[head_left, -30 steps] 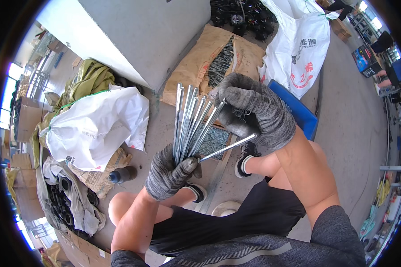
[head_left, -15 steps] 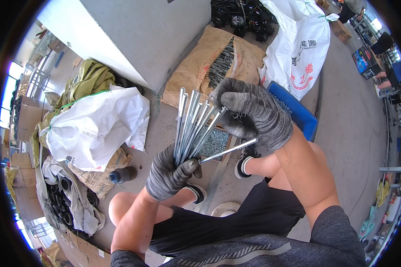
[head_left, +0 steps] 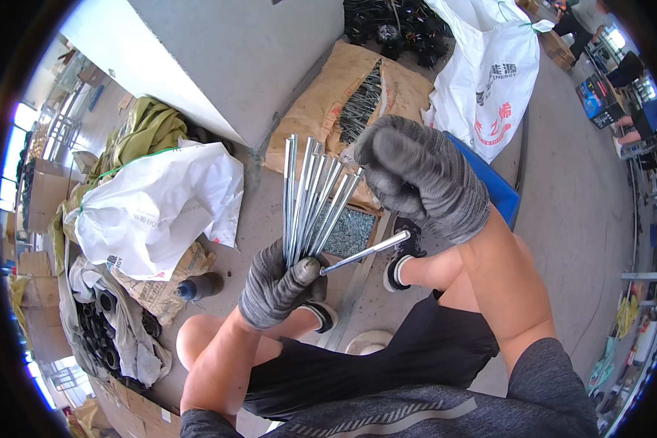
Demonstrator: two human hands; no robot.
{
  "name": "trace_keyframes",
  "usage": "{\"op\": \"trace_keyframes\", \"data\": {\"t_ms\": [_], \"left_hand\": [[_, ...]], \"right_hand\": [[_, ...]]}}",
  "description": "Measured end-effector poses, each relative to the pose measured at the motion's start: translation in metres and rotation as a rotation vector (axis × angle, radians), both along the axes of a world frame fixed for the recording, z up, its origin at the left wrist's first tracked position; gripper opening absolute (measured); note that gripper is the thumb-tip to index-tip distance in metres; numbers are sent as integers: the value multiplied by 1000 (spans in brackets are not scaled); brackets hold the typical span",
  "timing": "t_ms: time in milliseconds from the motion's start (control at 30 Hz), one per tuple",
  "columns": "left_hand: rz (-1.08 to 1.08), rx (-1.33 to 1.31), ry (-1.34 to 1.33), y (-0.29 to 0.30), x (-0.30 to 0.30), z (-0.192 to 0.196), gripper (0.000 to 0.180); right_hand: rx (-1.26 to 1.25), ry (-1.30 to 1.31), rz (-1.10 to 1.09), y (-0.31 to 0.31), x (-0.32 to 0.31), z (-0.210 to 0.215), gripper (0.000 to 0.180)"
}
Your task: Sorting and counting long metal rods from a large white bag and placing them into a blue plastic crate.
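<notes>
The left hand (head_left: 277, 288), in a grey knitted work glove, is closed in a fist round the lower ends of a bundle of long, thin, silver-coloured metal rods (head_left: 310, 201); the rods stand nearly upright and fan out a little toward their tops, in front of the seated person's knees; one more silver rod (head_left: 365, 252) sticks out sideways from the fist, pointing right and slightly up, apart from the fanned bunch; the right hand (head_left: 423, 179), in the same kind of grey glove, is curled loosely with its fingers bent inward just beside the top ends of the rods, and whether it touches or pinches any of them cannot be told; below the hands lie the person's bare knees, black shorts and black shoes with white soles (head_left: 401, 255); on the concrete floor behind the bundle lies a flattened brown paper sack (head_left: 321, 109) bearing a heap of dark metal rods (head_left: 361, 102); to the right of it stands a white woven plastic sack (head_left: 489, 80) with red print, with a blue flat object (head_left: 500, 190) partly hidden beneath the right hand; to the left lies a crumpled white plastic bag (head_left: 160, 204), with olive-green cloth (head_left: 142, 131) behind it; a large grey block (head_left: 233, 58) fills the upper left.
</notes>
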State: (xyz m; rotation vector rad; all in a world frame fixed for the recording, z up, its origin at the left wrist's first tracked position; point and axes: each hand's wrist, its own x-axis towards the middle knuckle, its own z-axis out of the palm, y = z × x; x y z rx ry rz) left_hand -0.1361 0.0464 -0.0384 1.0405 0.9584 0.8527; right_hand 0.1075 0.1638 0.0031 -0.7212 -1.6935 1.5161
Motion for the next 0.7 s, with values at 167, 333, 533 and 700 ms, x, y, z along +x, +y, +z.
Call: {"op": "trace_keyframes", "data": {"t_ms": [167,333,533,700], "left_hand": [[14,3,-3,-1,0,0,36],[123,-22,-91,-6,8,-5,33],[153,5,-13,-7,9,-3,30],[149,0,-41,-8,11,-7,37]], "right_hand": [[-519,120,72,-1,3,11,47],[18,-18,49,-6,12,10,20],[-510,29,166,-1,11,28,23],[-469,78,128,-1,11,17,24]]}}
